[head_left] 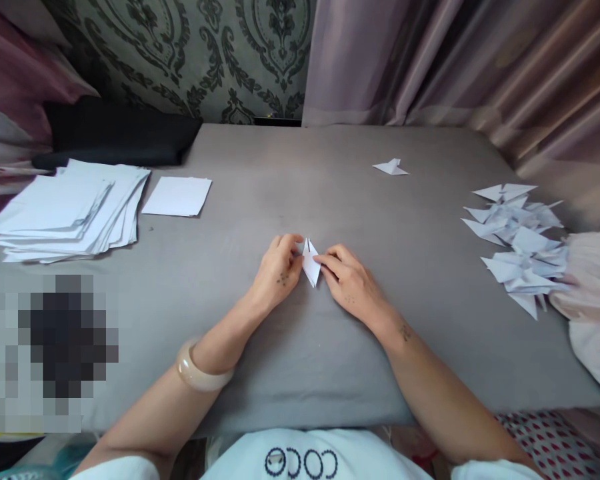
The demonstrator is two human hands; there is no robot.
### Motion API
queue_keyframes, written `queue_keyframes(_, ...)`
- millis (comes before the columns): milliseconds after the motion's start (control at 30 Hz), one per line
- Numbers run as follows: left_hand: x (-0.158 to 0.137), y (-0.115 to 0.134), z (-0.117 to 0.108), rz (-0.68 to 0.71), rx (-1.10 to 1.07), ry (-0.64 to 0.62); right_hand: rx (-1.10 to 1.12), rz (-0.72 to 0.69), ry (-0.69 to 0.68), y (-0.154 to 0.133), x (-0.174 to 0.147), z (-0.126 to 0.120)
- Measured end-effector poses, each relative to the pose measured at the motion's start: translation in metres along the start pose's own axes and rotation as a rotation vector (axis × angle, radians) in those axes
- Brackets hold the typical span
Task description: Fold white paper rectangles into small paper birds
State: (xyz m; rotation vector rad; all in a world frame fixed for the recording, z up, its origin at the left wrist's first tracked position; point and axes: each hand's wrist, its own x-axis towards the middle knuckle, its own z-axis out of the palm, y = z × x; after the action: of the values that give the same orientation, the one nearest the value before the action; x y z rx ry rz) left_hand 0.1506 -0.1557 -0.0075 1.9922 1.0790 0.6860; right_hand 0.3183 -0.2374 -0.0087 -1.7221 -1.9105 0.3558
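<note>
A small white sheet of paper folded into a narrow diamond (311, 265) is held low over the grey cloth, with a slit showing at its far tip. My left hand (279, 268) pinches its left edge between thumb and fingers. On the opposite edge, the fingers of my right hand (347, 275) press against the paper. Both hands are closed around the folded piece, and part of its left side is hidden by my left fingers.
Paper sheets (65, 210) are stacked at the left, beside a smaller square pile (177, 197). Several folded paper cranes (523, 247) lie heaped at the right, near bunched pale fabric (593, 293). One folded piece (391, 167) sits farther back. Black cloth (115, 130) covers the far left corner.
</note>
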Motion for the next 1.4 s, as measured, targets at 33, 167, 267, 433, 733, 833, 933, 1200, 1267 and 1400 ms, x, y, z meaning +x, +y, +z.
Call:
queue_keyframes(33,-0.001,0.001,-0.002,0.021,0.028,-0.030,-0.009,0.001,-0.002,-0.001,0.000,-0.001)
queue_keyframes(167,-0.004,0.007,-0.012,0.067,0.110,-0.179,-0.022,-0.005,-0.019,-0.001,-0.001,-0.002)
queue_keyframes(267,-0.004,0.009,-0.015,0.078,0.146,-0.202,-0.002,-0.016,-0.016,0.001,-0.001,-0.001)
queue_keyframes(433,-0.002,0.005,-0.015,0.089,0.144,-0.210,0.033,0.023,0.020,0.003,0.001,0.002)
queue_keyframes(733,0.001,0.005,-0.012,-0.041,0.114,-0.148,0.098,0.171,0.033,0.000,0.008,0.002)
queue_keyframes(833,0.001,0.007,-0.011,-0.079,0.124,-0.130,0.129,0.183,-0.005,0.000,0.010,0.000)
queue_keyframes(933,0.002,0.009,-0.011,-0.096,0.125,-0.126,0.156,0.198,-0.014,0.001,0.011,-0.002)
queue_keyframes(1200,0.003,0.011,-0.008,-0.138,0.146,-0.084,0.138,0.285,0.015,-0.002,0.014,0.004)
queue_keyframes(1267,0.003,0.010,-0.006,-0.142,0.153,-0.062,0.117,0.289,0.027,-0.002,0.015,0.005)
queue_keyframes(1400,0.004,0.007,-0.003,-0.129,0.146,-0.039,0.082,0.271,0.055,-0.002,0.016,0.008)
